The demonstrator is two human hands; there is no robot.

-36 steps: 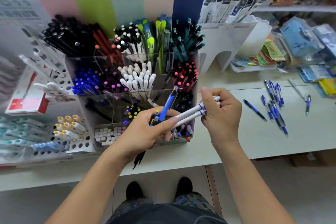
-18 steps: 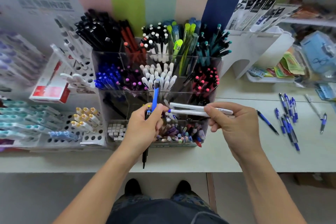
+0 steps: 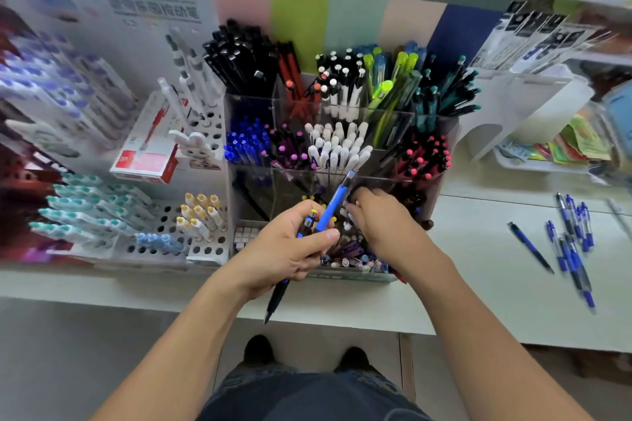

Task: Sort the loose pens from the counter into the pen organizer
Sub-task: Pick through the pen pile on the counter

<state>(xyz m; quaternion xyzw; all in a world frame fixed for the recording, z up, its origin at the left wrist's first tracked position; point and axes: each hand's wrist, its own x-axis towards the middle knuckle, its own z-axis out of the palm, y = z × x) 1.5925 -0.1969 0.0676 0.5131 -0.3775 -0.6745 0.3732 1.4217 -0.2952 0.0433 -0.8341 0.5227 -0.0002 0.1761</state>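
Left hand (image 3: 290, 249) grips blue pen (image 3: 333, 207) plus dark pens, tips sticking out below fist. Right hand (image 3: 379, 222) reaches into front compartment of pen organizer (image 3: 441, 181); fingers hidden, grip unclear. Advice: drop pens upright, match cell by colour, release only once seated. Loose pens (image 3: 571, 239) wait on counter (image 3: 478, 301), well right.

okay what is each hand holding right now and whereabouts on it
The left hand grips a bunch of pens, the blue pen among them, round their middles. The right hand reaches into the pen organizer; its hold cannot be told.
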